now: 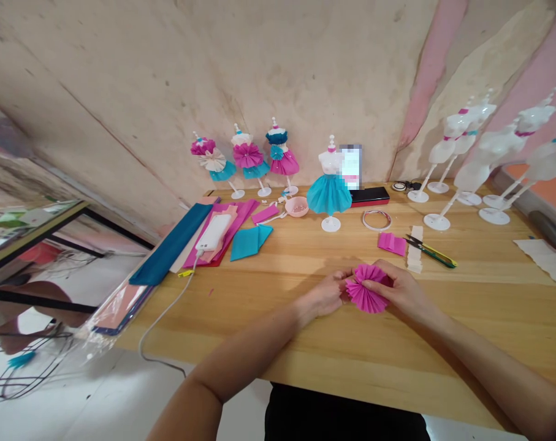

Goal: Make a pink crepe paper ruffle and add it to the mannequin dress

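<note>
A magenta pleated paper fan point(367, 289) is pinched into a rosette shape above the wooden table point(461, 318). My left hand point(326, 294) grips its left side, and my right hand point(392, 288) holds its right side, with fingers over the pleats. Just beyond my right hand lies a small folded pink paper stack point(392, 244). Past that are thread snips with a yellow-green handle point(429, 252). A folded teal paper sheet point(250, 242) lies well beyond my left hand.
Paper-dressed mini mannequins point(329, 193) stand along the wall, and undressed white ones point(461, 131) stand at the right. Stacked coloured paper sheets point(170, 245) and a white power bank point(213, 233) with a cable lie at the left. A pink bowl point(297, 206) sits at the back.
</note>
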Tool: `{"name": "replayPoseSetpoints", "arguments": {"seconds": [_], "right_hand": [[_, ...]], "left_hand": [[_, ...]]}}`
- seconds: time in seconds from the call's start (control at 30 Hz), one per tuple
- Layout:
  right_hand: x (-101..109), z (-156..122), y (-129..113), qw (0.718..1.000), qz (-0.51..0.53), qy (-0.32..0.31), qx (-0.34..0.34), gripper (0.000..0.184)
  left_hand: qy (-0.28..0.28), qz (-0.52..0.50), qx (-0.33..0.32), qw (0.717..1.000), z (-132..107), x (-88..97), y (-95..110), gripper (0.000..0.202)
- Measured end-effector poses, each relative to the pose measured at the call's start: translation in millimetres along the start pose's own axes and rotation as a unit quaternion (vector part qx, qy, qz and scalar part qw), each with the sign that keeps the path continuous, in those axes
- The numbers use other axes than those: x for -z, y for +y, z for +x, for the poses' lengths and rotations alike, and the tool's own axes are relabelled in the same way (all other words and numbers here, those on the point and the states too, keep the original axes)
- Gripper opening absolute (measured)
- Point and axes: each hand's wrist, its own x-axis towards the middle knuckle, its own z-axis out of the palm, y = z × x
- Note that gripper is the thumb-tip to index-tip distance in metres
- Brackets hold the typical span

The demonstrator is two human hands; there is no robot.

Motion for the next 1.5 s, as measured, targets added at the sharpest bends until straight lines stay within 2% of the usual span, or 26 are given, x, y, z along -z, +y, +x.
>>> {"name": "replayPoseSetpoints", "arguments": {"seconds": [0.1, 0.2, 0.4, 0.5, 0.6, 0.73, 0.83, 0.97, 1.1, 1.23, 1.5], "right_hand": [[2, 0, -2, 0.999, -0.011, -0.012, 0.038, 0.030], [1, -1, -3, 0.998, -0.009, -0.027, 0.056, 0.027], [-4, -4, -8, 0.997, -0.027, -0.039, 0.067, 0.022], [-6, -5, -7, 0.998, -0.028, -0.024, 0.046, 0.021], [-8, -3, 2, 0.999, 0.046, 0.013, -0.026, 0.027], [-13, -1, 12, 0.970, 0.219, 0.050, -0.098, 0.035], [-16, 0, 12, 0.956, 0.268, 0.050, -0.106, 0.032], [-18, -2, 6, 0.953, 0.290, 0.034, -0.086, 0.025], [-19, -3, 4, 0.955, 0.285, 0.040, -0.079, 0.026], [-17, -2, 7, 0.961, 0.260, 0.049, -0.081, 0.031], [-8, 0, 5, 0.990, 0.102, 0.072, -0.071, 0.036]], "left_hand": [[-0.028, -0.015, 0.008, 0.999, 1, 2.6, -1, 0.035], [-0.019, -0.015, 0.016, 1.000, 1, 4.6, -1, 0.035], [-0.043, -0.029, 0.039, 0.998, 1, 6.9, 2, 0.034], [-0.041, -0.046, 0.028, 0.998, 2, 7.7, 1, 0.034], [-0.023, -0.061, 0.011, 0.998, 3, 6.9, -1, 0.034], [-0.015, -0.079, -0.012, 0.997, 3, 4.1, -3, 0.041], [-0.008, -0.076, -0.016, 0.997, 2, 2.9, -3, 0.039], [-0.011, -0.076, -0.019, 0.997, 1, 4.0, -5, 0.035], [-0.012, -0.075, -0.004, 0.997, 1, 5.1, -6, 0.030], [-0.002, -0.059, -0.005, 0.998, 3, 4.3, -2, 0.037], [-0.038, -0.038, 0.008, 0.999, 5, 8.5, 3, 0.035]]}}
